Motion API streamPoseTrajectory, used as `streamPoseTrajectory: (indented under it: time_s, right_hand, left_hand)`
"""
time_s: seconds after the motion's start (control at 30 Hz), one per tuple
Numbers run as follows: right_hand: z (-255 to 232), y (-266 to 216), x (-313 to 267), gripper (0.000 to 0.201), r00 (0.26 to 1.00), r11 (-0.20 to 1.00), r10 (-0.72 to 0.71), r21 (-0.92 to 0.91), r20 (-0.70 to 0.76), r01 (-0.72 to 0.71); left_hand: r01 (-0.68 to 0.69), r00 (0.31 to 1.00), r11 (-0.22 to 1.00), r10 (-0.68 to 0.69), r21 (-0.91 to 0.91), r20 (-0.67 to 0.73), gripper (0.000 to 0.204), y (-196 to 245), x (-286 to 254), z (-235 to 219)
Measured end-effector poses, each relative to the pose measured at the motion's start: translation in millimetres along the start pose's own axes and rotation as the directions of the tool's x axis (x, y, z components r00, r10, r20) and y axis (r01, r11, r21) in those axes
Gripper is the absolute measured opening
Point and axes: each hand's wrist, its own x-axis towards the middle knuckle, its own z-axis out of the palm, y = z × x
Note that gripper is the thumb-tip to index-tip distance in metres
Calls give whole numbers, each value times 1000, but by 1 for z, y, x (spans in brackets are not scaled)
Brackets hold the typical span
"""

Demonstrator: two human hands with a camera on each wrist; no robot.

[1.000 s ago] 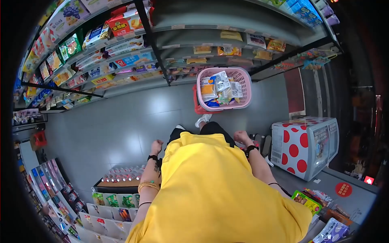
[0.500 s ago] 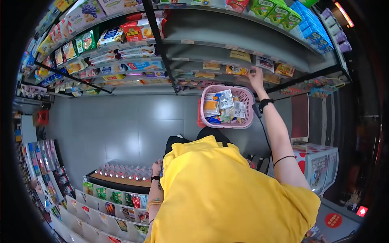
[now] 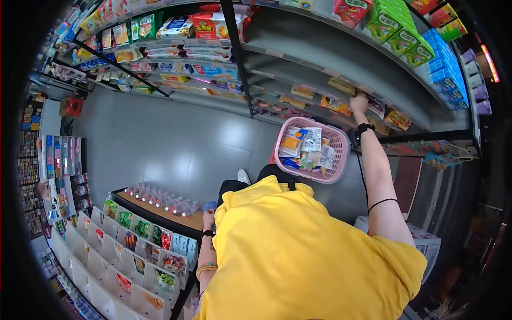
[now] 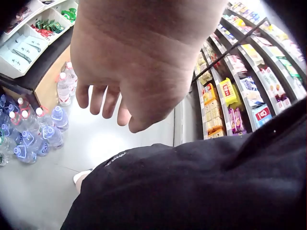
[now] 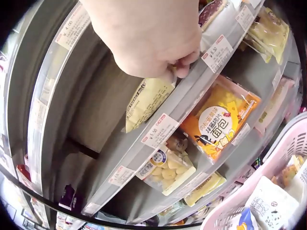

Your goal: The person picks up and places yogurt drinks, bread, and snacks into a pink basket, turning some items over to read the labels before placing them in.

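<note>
My right hand [image 3: 359,102] reaches onto a shelf of the rack ahead. In the right wrist view its curled fingers pinch the near end of a pale yellow snack bag [image 5: 148,103], which lies on the shelf just behind the price-tag edge. On the shelf below sit an orange bread package [image 5: 220,120] and a clear pack with pale yellow pieces [image 5: 168,167]. Low at my side hangs my left hand [image 4: 129,72], fingers loose and nothing in them. A pink basket [image 3: 344,144], holding several packaged foods, stands before me under the right arm.
Green drink cartons [image 3: 400,34] and blue packs [image 3: 445,74] line the upper shelf at right. To the left, bottles [image 3: 160,200] stand on a wooden ledge beside white snack bins [image 3: 122,261]. Grey floor [image 3: 202,154] runs between the racks.
My right hand has risen from my side to the shelf, then closed its fingers on the pale yellow bag. My left hand stays low at my side, while the head view has shifted.
</note>
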Motion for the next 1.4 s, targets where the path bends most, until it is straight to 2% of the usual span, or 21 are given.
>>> streamPoseTrajectory:
  time_s: [0.07,0.1,0.2,0.23,0.3,0.4,0.47,0.5,0.6,0.63,0.73,0.8,0.9,1.0,1.1,1.2,1.23,1.3,1.33,1.37,1.4]
  right_hand:
    - [-8,-5,-4,41,997,995,74,70,14,-74]
    - [-2,0,-3,35,998,998,32,62,-52,-29]
    - [-26,-25,-25,30,991,949,70,314,-114,-31]
    - [-28,-29,-33,30,988,941,111,330,-104,-71]
    - [-37,-41,-59,28,989,881,117,469,-95,-59]
    - [-44,-42,-94,19,993,674,120,736,-20,-67]
    - [-73,-63,-130,17,996,525,77,848,36,-71]
    - [-68,-54,-141,16,996,500,29,862,84,-87]
    - [-81,-64,-192,15,981,505,-64,854,183,-126]
    - [-75,-61,-207,14,965,553,-66,814,252,-175]
    - [-23,-33,-250,15,925,736,-50,640,376,-220]
    - [-4,-30,-274,16,873,853,4,454,488,-258]
    - [6,-33,-292,18,899,917,31,346,436,-199]
    - [18,-32,-294,21,947,849,77,478,311,-226]
    - [20,-32,-291,25,961,819,32,544,276,-184]
    - [39,-19,-307,27,993,914,21,400,120,-68]
    - [45,-11,-314,29,971,921,93,352,218,-167]
    - [54,4,-333,33,886,910,239,228,397,-348]
    - [61,15,-345,32,881,905,221,248,419,-345]
    - [69,29,-357,32,875,900,203,268,440,-344]
    - [70,35,-370,32,868,894,187,286,460,-344]
  left_hand:
    - [0,1000,1000,-1,-15,-16,36,-9,-5,2]
    - [35,999,999,-35,-36,1,38,-9,-7,1]
    - [40,999,995,-38,-91,33,40,3,-18,-9]
    - [38,996,990,-27,-136,80,43,9,-20,-15]
    - [3,999,997,0,-80,38,43,-5,-1,-11]
    - [-94,994,995,93,11,56,38,-29,40,-6]
    - [-125,990,987,117,99,84,33,-27,59,-9]
    - [-136,990,986,133,97,39,28,-13,55,-12]
    - [-137,982,987,146,-82,119,23,-18,84,-9]
    - [-127,987,992,125,16,98,19,-14,87,-9]
    - [-132,976,985,148,-108,161,18,-27,120,3]
    - [-174,976,983,180,-59,122,17,-9,113,-4]
    - [-215,969,976,207,44,135,17,33,87,-26]
    - [-238,965,969,228,68,132,18,35,86,-32]
    - [-228,966,969,214,92,144,19,23,94,-35]
    - [-175,970,973,144,152,197,24,21,92,-42]
    - [-154,970,973,114,174,216,26,18,95,-42]
    - [-206,956,973,178,100,235,38,1,109,-33]
    - [-229,947,971,208,63,243,43,-7,116,-30]
    - [-215,966,942,166,258,201,62,8,110,-34]
    - [-161,978,955,120,250,172,65,3,116,-32]
